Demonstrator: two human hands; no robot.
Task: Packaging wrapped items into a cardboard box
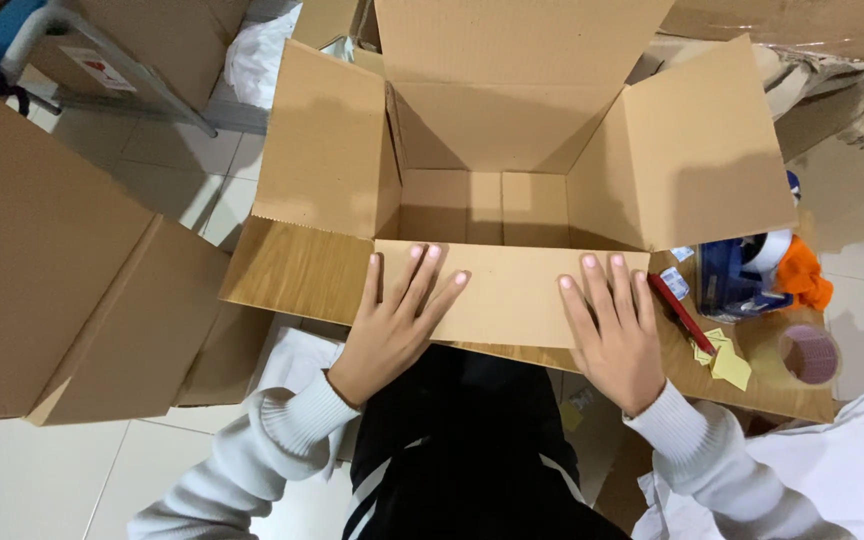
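Open cardboard box (497, 150) on wooden table (292, 272), left hand (397, 320) and right hand (614, 335) flat, fingers spread, on its near flap (507, 290), tape roll (810, 353) at right edge

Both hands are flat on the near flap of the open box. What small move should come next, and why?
Probably press the near flap further down and outward: the left hand and right hand lie flat on it, and the other three flaps already stand open.

A second, larger cardboard box (42, 250) is seen at far left on the tiled floor (152, 170). On the wooden worktop (292, 270), right side, a blue tape dispenser (737, 280) is placed beside an orange cloth (807, 280); a red pen (680, 312), yellow paper scraps (724, 358) and a tape roll (810, 354) are laid nearby.
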